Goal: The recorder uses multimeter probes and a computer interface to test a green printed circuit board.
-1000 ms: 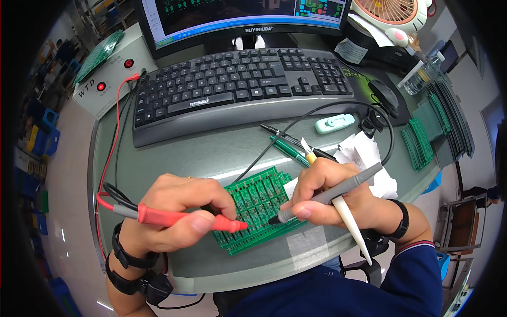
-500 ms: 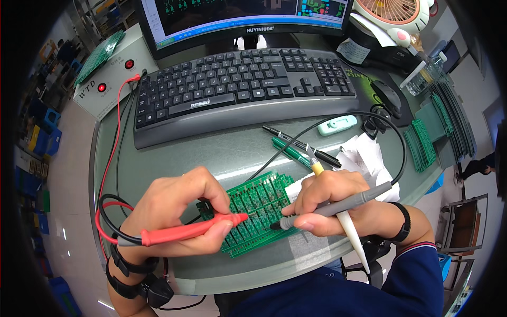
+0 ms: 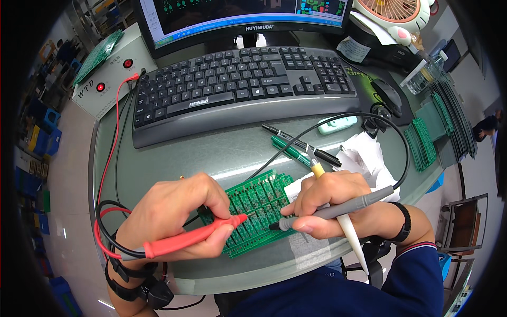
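A green circuit board panel (image 3: 253, 193) with rows of small parts lies on the table between my hands. My left hand (image 3: 177, 214) is closed around a red test probe (image 3: 185, 241), its tip at the middle of the panel. My right hand (image 3: 332, 203) grips a grey test probe (image 3: 346, 206), whose black end is at the panel close to the red tip. Tucked in that same hand is a slim tool with a white handle (image 3: 353, 240), a yellow collar and a metal tip. Whether the probe points touch the board I cannot tell.
Behind the panel stand a black keyboard (image 3: 237, 95) and a monitor (image 3: 248, 30). Pens (image 3: 298, 145) and crumpled white paper (image 3: 367, 161) lie near my right hand. A white box (image 3: 113, 76) is at left; stacked boards (image 3: 422, 142) are at right. Probe cables cross the table.
My left hand and the rear of the red probe have shifted slightly; the probe tips stay at nearly the same spots. A person at the far right edge has changed position.
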Demonstrator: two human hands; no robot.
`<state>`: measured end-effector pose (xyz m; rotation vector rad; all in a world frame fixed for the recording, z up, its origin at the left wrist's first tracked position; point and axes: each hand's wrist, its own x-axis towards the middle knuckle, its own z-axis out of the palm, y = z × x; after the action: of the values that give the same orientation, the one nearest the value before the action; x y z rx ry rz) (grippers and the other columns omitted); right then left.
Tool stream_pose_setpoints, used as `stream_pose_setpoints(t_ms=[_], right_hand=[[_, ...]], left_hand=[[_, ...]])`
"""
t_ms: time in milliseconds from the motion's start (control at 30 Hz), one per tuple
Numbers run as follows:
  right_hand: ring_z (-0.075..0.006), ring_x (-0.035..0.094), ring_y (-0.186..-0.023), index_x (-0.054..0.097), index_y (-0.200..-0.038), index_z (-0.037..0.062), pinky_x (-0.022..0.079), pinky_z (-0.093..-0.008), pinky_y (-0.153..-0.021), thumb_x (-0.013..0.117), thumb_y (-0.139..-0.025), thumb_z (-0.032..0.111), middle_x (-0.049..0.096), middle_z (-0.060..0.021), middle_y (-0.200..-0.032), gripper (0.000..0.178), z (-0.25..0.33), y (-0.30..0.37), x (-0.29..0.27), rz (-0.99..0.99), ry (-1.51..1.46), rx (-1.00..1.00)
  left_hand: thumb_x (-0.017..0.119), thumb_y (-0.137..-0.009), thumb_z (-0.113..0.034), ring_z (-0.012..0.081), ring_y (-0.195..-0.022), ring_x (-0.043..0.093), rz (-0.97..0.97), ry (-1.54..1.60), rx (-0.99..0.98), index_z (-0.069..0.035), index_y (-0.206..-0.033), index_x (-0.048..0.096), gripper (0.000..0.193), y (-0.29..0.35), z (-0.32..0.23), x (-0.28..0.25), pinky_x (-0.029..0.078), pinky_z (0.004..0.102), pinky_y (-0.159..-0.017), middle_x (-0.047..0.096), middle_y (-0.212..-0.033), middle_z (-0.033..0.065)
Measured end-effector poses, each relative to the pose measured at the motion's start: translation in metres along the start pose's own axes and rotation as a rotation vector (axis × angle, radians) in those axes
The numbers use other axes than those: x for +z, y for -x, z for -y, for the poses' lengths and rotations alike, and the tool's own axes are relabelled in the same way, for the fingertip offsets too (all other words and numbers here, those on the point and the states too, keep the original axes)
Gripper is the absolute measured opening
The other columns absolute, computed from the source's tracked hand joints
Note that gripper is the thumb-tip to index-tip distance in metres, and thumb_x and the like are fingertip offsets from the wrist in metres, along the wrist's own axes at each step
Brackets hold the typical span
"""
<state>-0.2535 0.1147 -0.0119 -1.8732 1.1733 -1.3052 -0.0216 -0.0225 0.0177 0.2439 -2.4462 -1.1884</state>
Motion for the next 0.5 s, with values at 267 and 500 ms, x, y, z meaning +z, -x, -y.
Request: stream_pose_setpoints(t_ms=[267,500], right_hand=[[-0.0164,0.058,-0.055,0.057,-0.078,0.0078,0.043,-0.0298,-0.047,0.078,-0.083,0.02,0.06,-0.0036,-0.068,0.025,0.0018,-0.0003,-0.0003,-0.009,-0.012,-0.005],[-0.0172,0.059,-0.055,0.058,-0.078,0.0071,0.043,-0.0296,-0.048,0.079,-0.083,0.018,0.061,-0.004,-0.068,0.024,0.0013,-0.0006,0.0013,-0.009,-0.026,-0.019]], left_hand=[[0.077,-0.071,-0.004,0.0199,-0.066,0.067,-0.01,-0.04,0.046,-0.008,-0.081,0.057,0.023,-0.001,-0.0012,0.0014,0.053,0.0288,-0.06,0.066,-0.074,0.0052],[0.077,-0.071,-0.004,0.02,-0.065,0.067,-0.009,-0.067,0.059,-0.008,-0.08,0.057,0.022,0.0004,-0.0016,0.0003,0.053,0.0284,-0.058,0.066,-0.074,0.0046]])
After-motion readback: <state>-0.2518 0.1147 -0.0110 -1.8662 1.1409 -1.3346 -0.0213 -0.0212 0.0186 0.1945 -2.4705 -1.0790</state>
